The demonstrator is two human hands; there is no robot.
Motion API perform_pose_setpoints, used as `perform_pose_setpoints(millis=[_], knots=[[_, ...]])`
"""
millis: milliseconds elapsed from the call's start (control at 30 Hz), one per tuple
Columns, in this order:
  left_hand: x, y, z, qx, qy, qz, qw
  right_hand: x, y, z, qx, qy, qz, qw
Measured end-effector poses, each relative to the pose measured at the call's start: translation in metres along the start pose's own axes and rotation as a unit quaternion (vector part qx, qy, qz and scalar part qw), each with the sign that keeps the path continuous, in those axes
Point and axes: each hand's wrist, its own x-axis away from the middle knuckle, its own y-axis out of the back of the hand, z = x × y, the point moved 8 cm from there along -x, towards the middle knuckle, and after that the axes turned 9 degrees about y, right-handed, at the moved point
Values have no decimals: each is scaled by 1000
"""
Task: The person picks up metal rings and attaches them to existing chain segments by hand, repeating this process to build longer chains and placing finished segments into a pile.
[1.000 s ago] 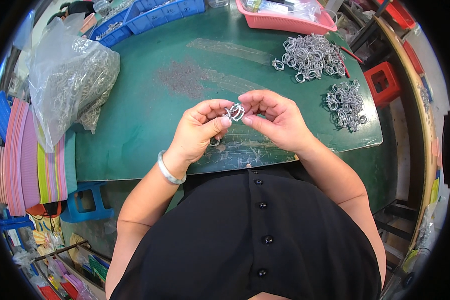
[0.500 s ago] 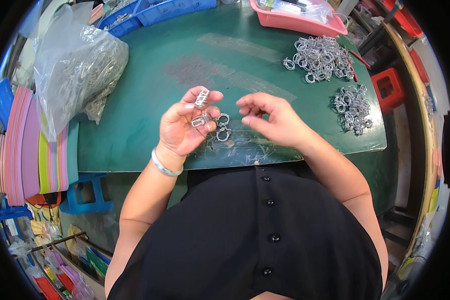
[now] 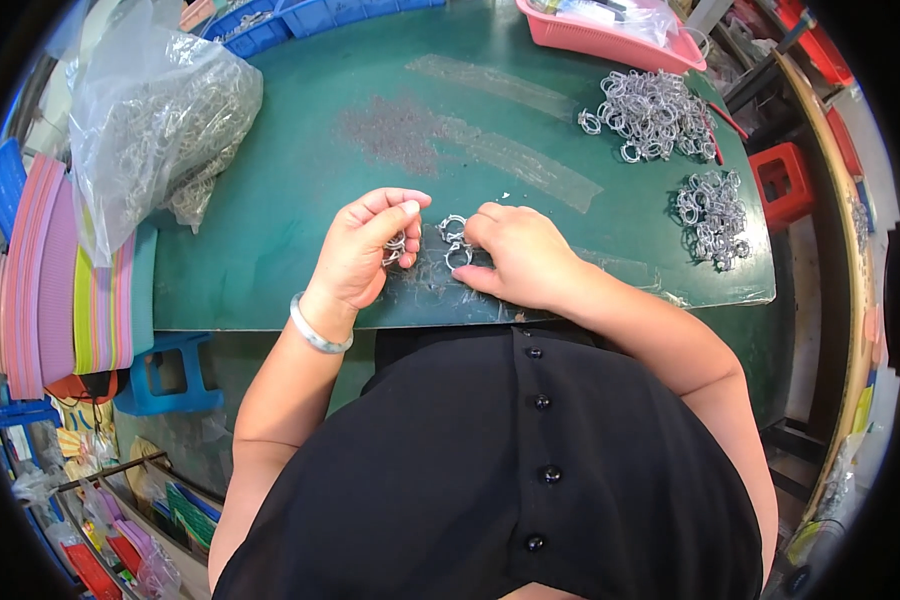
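Note:
My left hand is closed, thumb against the bent fingers, around small silvery wire ring clamps; the fingers partly hide them, so how many is unclear. Two similar wire ring clamps lie on the green table just right of that hand. Over their right side comes my right hand, palm down. Its fingertips reach the upper ring and its thumb is beside the lower one, with a gap between thumb and fingers.
Two heaps of wire ring clamps, a larger one and a smaller one, lie at the right. A filled clear plastic bag stands far left. Behind are blue bins and a pink basket. Colourful ribbon rolls stand left.
My right hand has come down and left onto the two rings on the table. My left hand has closed more and turned, hiding more of its clamps. The view has shifted slightly.

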Motion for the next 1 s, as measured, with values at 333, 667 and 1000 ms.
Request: perform_pose_setpoints(millis=[333, 667, 1000], knots=[[6, -45, 13, -118, 93, 76, 986, 20, 49, 0, -141, 48, -125, 981], [-2, -60, 12, 2, 51, 70, 996, 31, 32, -30, -555, -85, -188, 806], [-2, -62, 13, -8, 48, 65, 997, 34, 23, -39, -628, -155, -187, 739]])
